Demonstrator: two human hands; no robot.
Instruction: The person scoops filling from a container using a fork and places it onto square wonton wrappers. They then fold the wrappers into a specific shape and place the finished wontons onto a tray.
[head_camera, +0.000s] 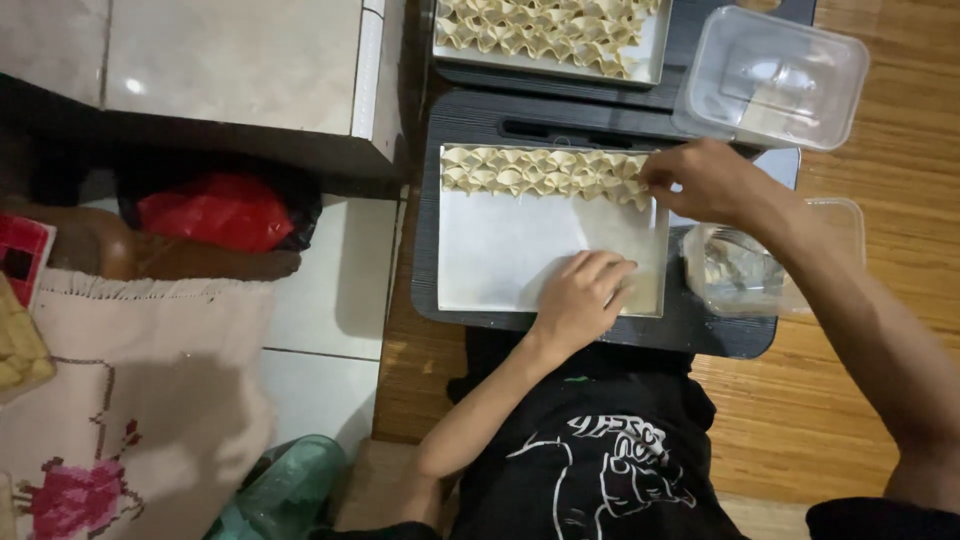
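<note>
A shallow white tray (500, 260) lies on a black board (455, 120) in front of me. Rows of folded pale dumplings (540, 172) fill its far edge. My right hand (705, 182) reaches to the right end of those rows, fingertips pinched on a folded dumpling at the tray's far right corner. My left hand (583, 297) rests palm down on the tray's bare near right part, fingers curled, holding nothing.
A second tray full of dumplings (550, 30) stands farther back. An empty clear plastic box (770, 75) sits at the far right, and another clear container (745, 270) with filling lies under my right forearm. A red bag (215, 210) and embroidered cloth (130, 400) lie left on the floor.
</note>
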